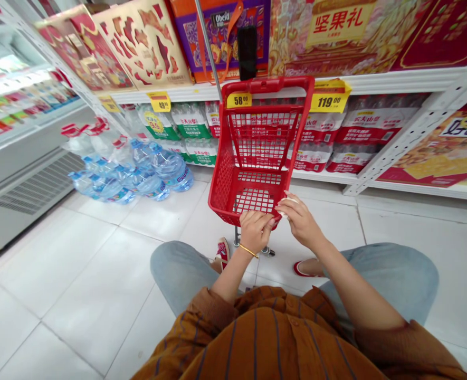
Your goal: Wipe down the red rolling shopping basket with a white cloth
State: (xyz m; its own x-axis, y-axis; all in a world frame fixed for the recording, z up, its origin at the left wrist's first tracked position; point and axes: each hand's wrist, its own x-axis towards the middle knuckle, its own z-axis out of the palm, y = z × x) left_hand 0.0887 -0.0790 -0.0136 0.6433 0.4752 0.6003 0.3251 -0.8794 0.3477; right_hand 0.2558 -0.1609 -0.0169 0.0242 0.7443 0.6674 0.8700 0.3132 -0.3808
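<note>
A small red plastic shopping cart [216, 182] stands in front of my knees, its mesh basket turned toward me. My left hand [255, 229], with a gold bracelet on the wrist, has its fingers curled over the near rim of the basket. Close beside it, my right hand [302, 221] is closed at the rim's near right corner. A crumpled white wipe or tissue [284, 213] is pinched in its fingers, mostly hidden by them. Upright at the cart's far handle is a black phone [247, 53], with a grey pole [209, 50] rising to its left.
Behind the cart runs a white shelf [395, 83] with gift boxes [142, 45] above and packs of bottles [365, 124] below. Large water bottles [138, 171] stand on the tiled floor [98, 264] at left, near a refrigerated case [39, 174].
</note>
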